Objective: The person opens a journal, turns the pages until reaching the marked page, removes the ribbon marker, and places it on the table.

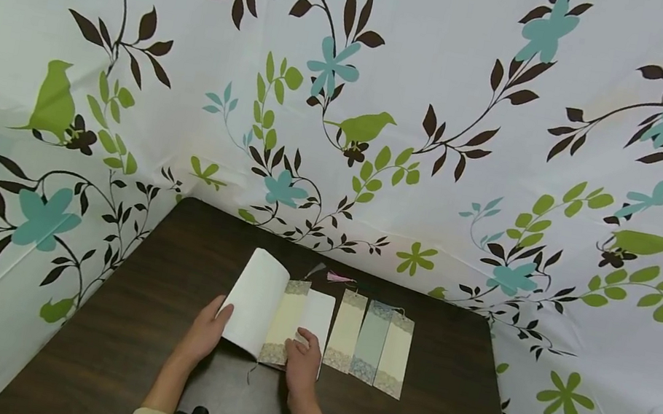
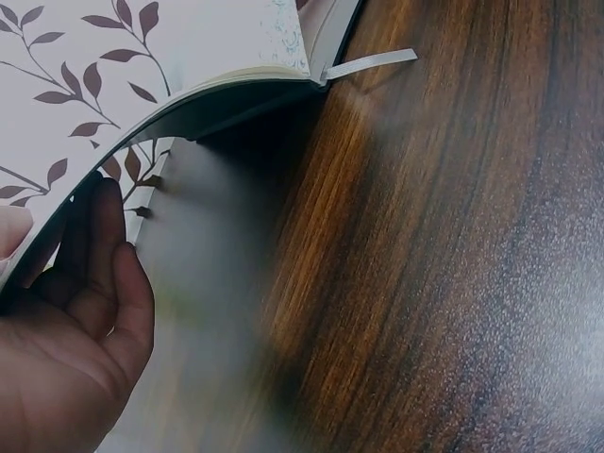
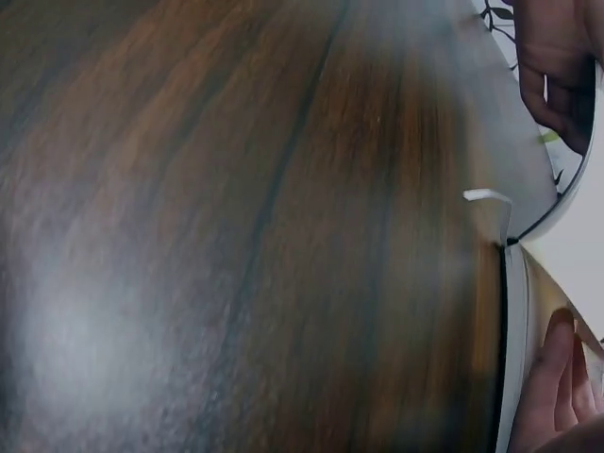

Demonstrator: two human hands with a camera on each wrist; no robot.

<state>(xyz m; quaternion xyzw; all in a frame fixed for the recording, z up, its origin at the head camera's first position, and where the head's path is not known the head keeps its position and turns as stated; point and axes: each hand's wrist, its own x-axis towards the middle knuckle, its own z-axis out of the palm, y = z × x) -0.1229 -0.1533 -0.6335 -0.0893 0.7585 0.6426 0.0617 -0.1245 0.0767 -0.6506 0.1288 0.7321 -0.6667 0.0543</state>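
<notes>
A notebook (image 1: 255, 297) with white pages lies open on the dark table, its left side lifted and bowed. My left hand (image 1: 206, 333) holds that side by its outer edge; the left wrist view has the thumb on the page and fingers (image 2: 109, 236) curled beneath the cover. A cream bookmark (image 1: 287, 314) with patterned ends and a grey tassel (image 1: 315, 271) lies in the notebook beside the spine. The right hand (image 1: 303, 368) pinches the bookmark near its lower right edge, over the right page (image 1: 321, 305). A thin ribbon (image 2: 377, 62) pokes out below the spine.
Right of the notebook lie a cream bookmark (image 1: 345, 328), a blue-grey one (image 1: 371, 340) and another cream one (image 1: 395, 351), side by side. A pink tassel (image 1: 339, 279) is behind them. Patterned cloth (image 1: 397, 63) hangs around the wood-grain table (image 1: 443, 404).
</notes>
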